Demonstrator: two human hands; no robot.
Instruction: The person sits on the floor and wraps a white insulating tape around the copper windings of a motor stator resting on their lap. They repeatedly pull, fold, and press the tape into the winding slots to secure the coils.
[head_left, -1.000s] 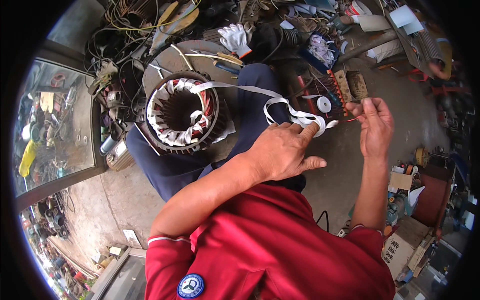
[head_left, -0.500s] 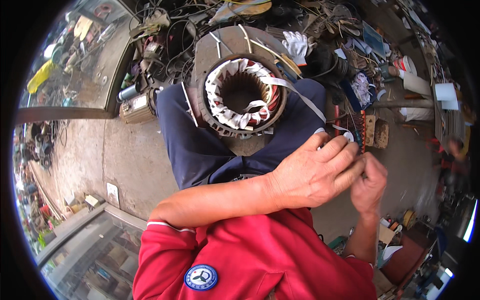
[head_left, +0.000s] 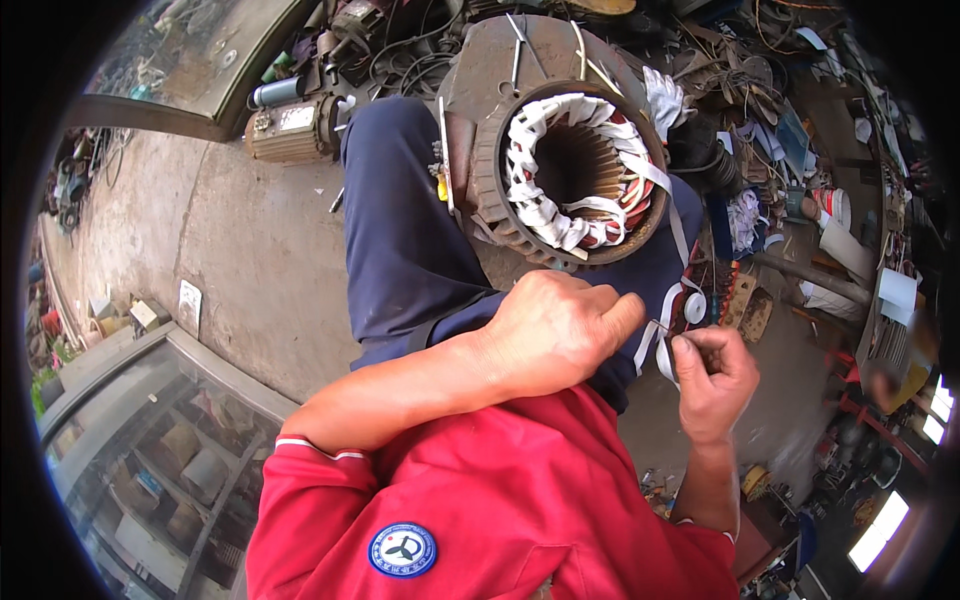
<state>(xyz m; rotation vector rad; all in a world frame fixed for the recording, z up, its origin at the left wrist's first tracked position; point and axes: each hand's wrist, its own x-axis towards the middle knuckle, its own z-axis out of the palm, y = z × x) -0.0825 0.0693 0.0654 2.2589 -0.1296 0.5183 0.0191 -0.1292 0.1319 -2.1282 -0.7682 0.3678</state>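
Note:
A round motor stator (head_left: 490, 195) stands in front of my knees, its coil ends (head_left: 530, 215) wrapped in white cloth tape. A strip of this white tape (head_left: 678, 225) runs from the coils toward my hands. My left hand (head_left: 560, 325) is closed, thumb and forefinger pinched at one end of what looks like a thin wire (head_left: 656, 325). My right hand (head_left: 715, 375) pinches near its other end, with loops of the tape hanging at the fingertips. A small white tape roll (head_left: 694, 308) is just beyond the right hand. The left hand's inner fingers are hidden.
A small ribbed motor (head_left: 292, 132) lies on the floor to the left. Thin rods (head_left: 518, 50) and white gloves (head_left: 665, 100) are behind the stator. A glass-topped cabinet (head_left: 160, 450) stands at near left; cables, parts and papers clutter the far and right sides.
My hands have moved apart from being pressed together, exposing the thin wire and tape loops between them. The view has shifted, so the stator appears farther right.

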